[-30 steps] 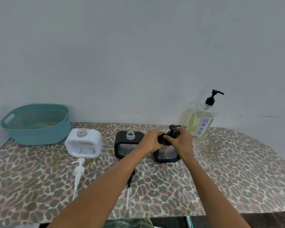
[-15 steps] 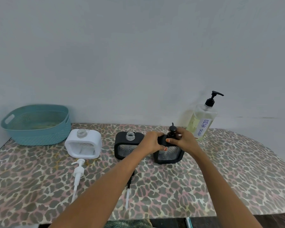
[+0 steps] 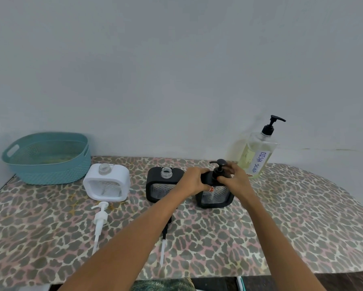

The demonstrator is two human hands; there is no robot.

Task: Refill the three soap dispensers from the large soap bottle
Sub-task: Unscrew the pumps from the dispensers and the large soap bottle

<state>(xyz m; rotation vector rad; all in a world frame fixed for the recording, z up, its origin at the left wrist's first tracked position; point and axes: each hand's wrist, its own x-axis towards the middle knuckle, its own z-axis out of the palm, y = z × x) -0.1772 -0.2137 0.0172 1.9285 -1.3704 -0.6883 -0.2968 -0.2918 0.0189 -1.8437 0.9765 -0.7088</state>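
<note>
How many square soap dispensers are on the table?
3: white dispenser at left, open black dispenser in the middle, third dispenser at right, held by left hand and right hand.

Along the leopard-print table (image 3: 281,217), left to right: teal plastic basket (image 3: 50,173), white square dispenser (image 3: 107,185), open black square dispenser (image 3: 153,177), pump-topped black dispenser (image 3: 215,198), with the large clear soap bottle (image 3: 254,156) behind it. A white plastic pump (image 3: 101,219) and a black pump (image 3: 163,242) lie before the first two dispensers.

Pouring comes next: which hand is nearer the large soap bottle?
Right. The right hand, at the capped black dispenser, is just left of the soap bottle; the left hand grips that dispenser farther left.
</note>
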